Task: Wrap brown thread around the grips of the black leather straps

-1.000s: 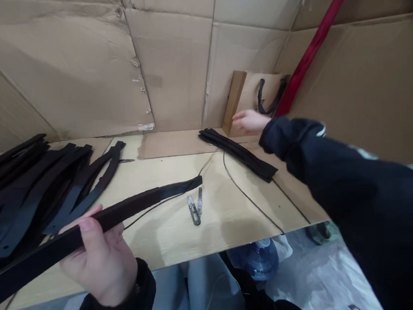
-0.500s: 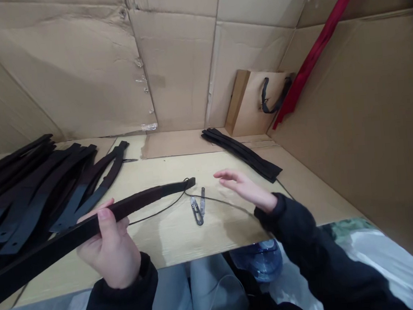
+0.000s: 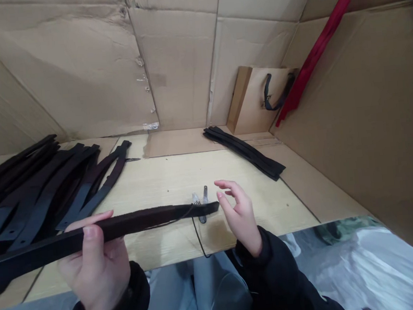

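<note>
My left hand point(image 3: 96, 266) is wrapped round a long dark strip point(image 3: 140, 221) that reaches from the left edge to mid-table. A thin black cord point(image 3: 199, 236) loops near the strip's narrow tip and hangs over the table's front edge. Just right of that tip is my right hand point(image 3: 238, 210), fingers apart and curved, holding nothing. Small thread snips point(image 3: 202, 218) lie on the table, partly hidden behind the strip's tip.
Several dark curved strips point(image 3: 43, 188) are piled at the left. A bundle of black strips point(image 3: 244, 152) lies back right, near a cardboard box with a black handle point(image 3: 255, 93). Red fabric point(image 3: 314, 58) hangs along the right cardboard wall.
The held strip has turned closer to level, and its tip has moved right and down over the snips. My right hand has moved down and left, and the cord now hangs down.
</note>
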Motion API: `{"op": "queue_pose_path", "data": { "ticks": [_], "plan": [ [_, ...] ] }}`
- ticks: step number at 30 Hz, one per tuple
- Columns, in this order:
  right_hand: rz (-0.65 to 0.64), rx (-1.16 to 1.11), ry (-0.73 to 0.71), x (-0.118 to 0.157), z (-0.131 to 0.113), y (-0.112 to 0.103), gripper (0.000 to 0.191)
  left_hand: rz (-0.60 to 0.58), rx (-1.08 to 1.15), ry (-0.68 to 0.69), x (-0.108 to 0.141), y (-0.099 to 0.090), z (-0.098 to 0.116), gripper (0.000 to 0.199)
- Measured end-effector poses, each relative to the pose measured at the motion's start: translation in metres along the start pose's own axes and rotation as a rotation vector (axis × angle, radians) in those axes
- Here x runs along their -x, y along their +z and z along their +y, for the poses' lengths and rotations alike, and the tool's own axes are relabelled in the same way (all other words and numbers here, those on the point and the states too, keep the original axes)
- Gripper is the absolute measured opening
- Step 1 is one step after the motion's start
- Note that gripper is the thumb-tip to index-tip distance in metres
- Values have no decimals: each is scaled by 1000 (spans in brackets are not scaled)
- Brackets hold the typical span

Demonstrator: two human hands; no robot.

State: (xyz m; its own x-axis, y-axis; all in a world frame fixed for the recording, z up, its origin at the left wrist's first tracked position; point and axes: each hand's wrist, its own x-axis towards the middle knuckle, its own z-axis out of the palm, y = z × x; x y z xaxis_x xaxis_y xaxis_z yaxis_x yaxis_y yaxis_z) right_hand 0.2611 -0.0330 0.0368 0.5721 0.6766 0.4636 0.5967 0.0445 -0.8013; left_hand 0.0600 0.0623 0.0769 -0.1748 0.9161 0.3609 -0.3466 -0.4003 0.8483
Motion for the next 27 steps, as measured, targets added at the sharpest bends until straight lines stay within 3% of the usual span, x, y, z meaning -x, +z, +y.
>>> {"op": "queue_pose_path", "data": {
  "ticks": [2, 4, 8, 11, 17, 21, 24, 27],
  "plan": [
    [-99, 40, -119, 1, -14, -6, 20, -26, 47, -9, 1, -3, 3, 20],
    [-361, 20, -160, 1, -26, -13, 25, -71, 61, -8, 2, -6, 3, 21],
    [-987, -283, 14, 0, -33, -24, 31, -186, 88, -31, 2, -13, 3, 23],
    [-1166, -372, 107, 3, -23, -32, 29, -284, 110, -116, 2, -18, 5, 23],
    [-1195, -125, 134, 23, -1, -68, 32, -257, -52, -250, -8, -29, 19, 28],
    [-1156, 39, 202, 43, -2, -91, 27, -435, -177, -239, -14, -31, 23, 23],
    [-1010, 86, 152, 56, -10, -90, 32, -532, -232, -273, -8, -23, 21, 22],
    [-698, 170, 93, 63, -25, -75, 40, -511, -194, -326, 2, -10, 18, 22]
  ]
}}
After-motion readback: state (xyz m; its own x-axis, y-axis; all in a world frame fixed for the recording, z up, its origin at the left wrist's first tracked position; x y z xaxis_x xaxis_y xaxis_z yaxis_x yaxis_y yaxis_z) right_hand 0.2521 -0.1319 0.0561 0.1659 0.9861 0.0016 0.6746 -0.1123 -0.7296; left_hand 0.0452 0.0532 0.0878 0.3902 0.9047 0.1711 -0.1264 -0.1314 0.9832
